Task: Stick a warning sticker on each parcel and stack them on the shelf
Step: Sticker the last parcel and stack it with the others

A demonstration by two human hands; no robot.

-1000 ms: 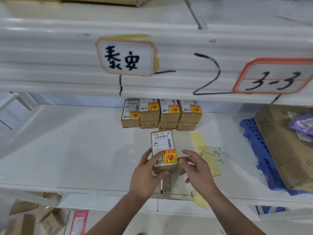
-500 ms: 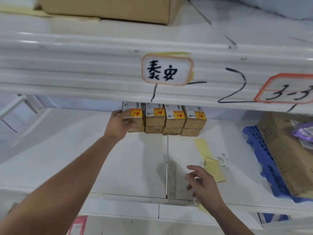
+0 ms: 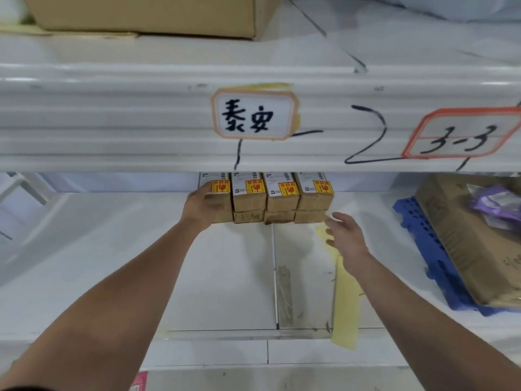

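Observation:
Small brown parcels (image 3: 282,200) stand in a row, two layers high, at the back of the white shelf (image 3: 98,263). Each top one has a white label and a yellow-red warning sticker. My left hand (image 3: 201,207) grips the leftmost top parcel (image 3: 218,188) from its left and front, holding it against its neighbour. My right hand (image 3: 345,235) hovers open with its fingers spread, just in front of the row's right end, and holds nothing. The shelf beam above hides the parcels' far ends.
A low shelf beam (image 3: 112,122) with handwritten labels hangs just above the parcels. To the right, a blue plastic pallet (image 3: 414,235) carries a big cardboard box (image 3: 465,249). Yellow tape (image 3: 345,306) lies on the shelf under my right arm. Another carton (image 3: 141,15) sits on the upper shelf.
My left hand carried the stickered parcel from the shelf's front to the left end of the row. My right hand let go of it and has now moved forward toward the row's right end.

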